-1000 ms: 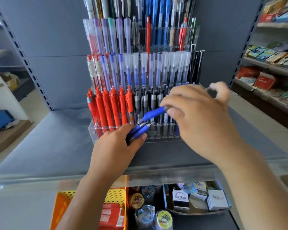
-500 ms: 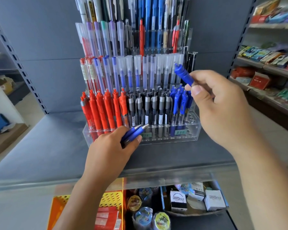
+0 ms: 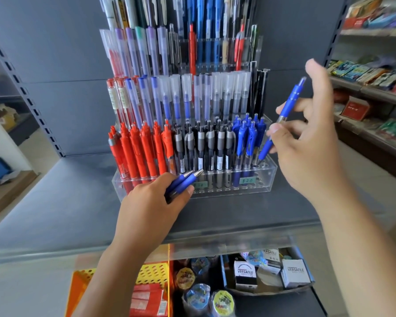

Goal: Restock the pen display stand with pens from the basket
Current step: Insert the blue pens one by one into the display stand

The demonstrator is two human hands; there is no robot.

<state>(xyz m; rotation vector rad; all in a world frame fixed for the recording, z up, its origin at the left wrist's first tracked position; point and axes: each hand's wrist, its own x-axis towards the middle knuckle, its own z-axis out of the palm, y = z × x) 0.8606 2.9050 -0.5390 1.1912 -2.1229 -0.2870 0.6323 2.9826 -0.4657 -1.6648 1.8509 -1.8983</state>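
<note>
Right hand [image 3: 306, 152] pinches one blue pen [image 3: 290, 99], tilted, tip at right-end holes of display stand [image 3: 268, 177] on shelf [image 3: 55, 202]. Left hand [image 3: 146, 207] grips two blue pens [image 3: 183, 181] just before stand front. Front row: six grey pens [image 3: 200, 145].

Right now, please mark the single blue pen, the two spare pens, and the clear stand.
Single blue pen [image 3: 294, 93]: head view, upper barrel.
Spare pens [image 3: 182, 180]: head view, blue grip.
Clear stand [image 3: 264, 183]: head view, front wall.
</note>
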